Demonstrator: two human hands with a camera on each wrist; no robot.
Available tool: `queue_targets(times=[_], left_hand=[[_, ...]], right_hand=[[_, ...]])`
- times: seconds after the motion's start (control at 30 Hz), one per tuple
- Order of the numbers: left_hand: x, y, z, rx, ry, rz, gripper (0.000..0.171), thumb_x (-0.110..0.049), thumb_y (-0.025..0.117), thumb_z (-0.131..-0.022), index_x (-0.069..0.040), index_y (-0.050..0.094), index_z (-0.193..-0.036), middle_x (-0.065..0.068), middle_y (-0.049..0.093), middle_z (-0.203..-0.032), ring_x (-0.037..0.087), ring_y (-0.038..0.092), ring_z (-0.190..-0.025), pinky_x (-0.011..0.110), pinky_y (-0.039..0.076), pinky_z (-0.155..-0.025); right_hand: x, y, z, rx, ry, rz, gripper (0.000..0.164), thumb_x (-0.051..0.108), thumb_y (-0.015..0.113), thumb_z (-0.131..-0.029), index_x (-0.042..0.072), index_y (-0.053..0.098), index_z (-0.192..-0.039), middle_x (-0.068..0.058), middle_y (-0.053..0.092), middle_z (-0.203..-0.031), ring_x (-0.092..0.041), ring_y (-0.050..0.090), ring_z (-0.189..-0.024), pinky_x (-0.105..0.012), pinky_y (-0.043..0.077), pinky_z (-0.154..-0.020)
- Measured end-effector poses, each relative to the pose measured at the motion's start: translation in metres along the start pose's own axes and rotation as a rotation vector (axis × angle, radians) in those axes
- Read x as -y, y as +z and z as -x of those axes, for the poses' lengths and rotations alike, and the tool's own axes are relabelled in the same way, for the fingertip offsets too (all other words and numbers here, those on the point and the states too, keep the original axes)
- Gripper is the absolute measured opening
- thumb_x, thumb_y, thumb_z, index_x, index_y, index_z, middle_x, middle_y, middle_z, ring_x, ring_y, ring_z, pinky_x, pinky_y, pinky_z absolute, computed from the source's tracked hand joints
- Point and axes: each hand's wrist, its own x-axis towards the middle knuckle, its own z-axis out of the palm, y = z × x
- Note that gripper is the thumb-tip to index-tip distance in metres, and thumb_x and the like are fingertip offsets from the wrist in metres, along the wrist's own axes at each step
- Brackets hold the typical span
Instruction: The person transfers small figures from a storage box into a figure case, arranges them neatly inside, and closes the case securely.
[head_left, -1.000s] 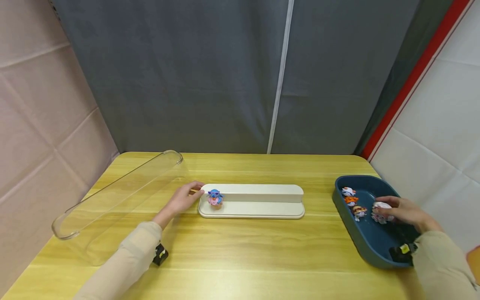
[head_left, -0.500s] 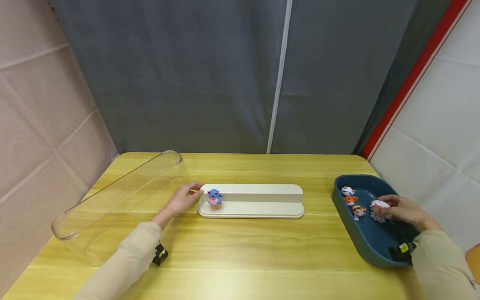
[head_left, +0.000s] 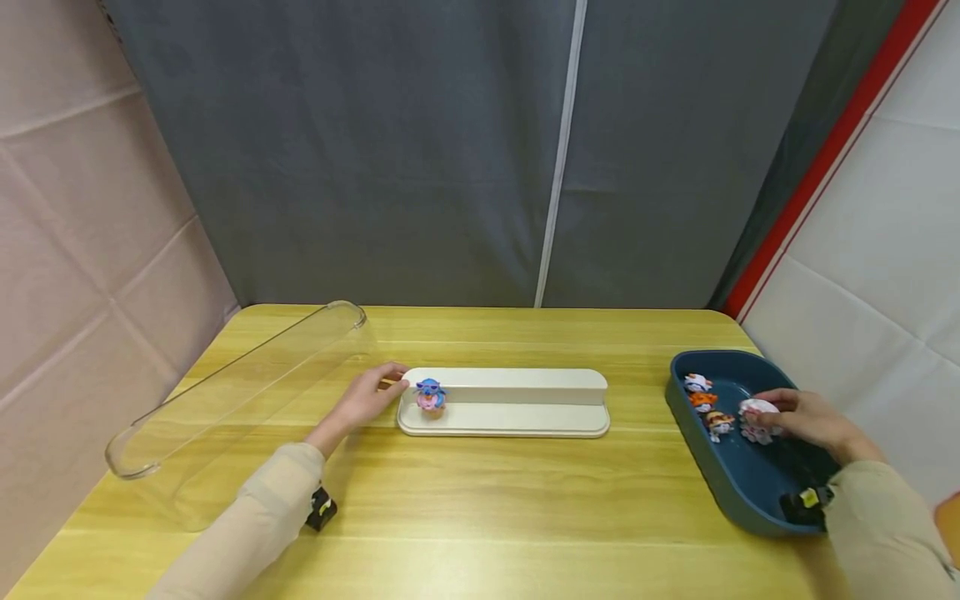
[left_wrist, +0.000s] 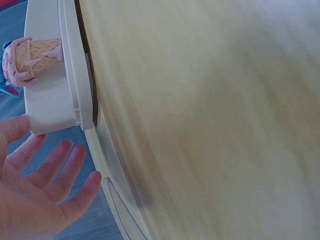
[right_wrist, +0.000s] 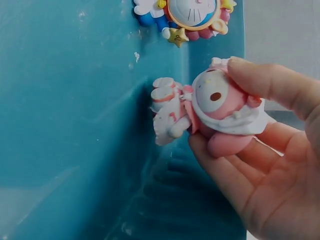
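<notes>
Wood-grained table [head_left: 525,508], rounded tray [head_left: 750,487], right grip [head_left: 813,423] pinching pink figurine [right_wrist: 215,102], left grip [head_left: 366,397] relaxed against stepped base [head_left: 525,417]

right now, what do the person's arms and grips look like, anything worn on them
The left sleeve and right sleeve are long, cream and lightly wrinkled. Small black wrist cameras show below the left wrist and right wrist, the right one with a yellow patch. The left grip and right grip are gloveless.
</notes>
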Motion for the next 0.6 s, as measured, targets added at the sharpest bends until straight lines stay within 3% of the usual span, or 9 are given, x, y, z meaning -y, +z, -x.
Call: queue_targets(times=[0.37,0.6], left_hand=[[0.000,0.000,0.000,-0.002,0.002,-0.004,0.026,-0.015,0.052,-0.090,-0.002,0.056,-0.112,0.018,0.057,-0.105,0.032,0.054,-0.094,0.043,0.043,-0.082],[0.001,0.000,0.000,0.000,0.012,-0.005,0.026,-0.015,0.052,-0.090,-0.002,0.056,-0.112,0.018,0.057,-0.105,0.032,0.054,-0.094,0.042,0.043,-0.082]], right_hand=[[0.012,-0.005,0.001,-0.042,-0.037,0.060,0.054,0.032,0.055,-0.087,-0.013,0.046,-0.116,-0.017,0.057,-0.094,-0.021,0.050,-0.077,-0.028,0.045,-0.062],[0.027,-0.009,0.005,-0.110,-0.104,0.071,0.051,0.029,0.057,-0.086,-0.011,0.049,-0.116,-0.020,0.056,-0.098,-0.011,0.048,-0.073,-0.024,0.045,-0.060]])
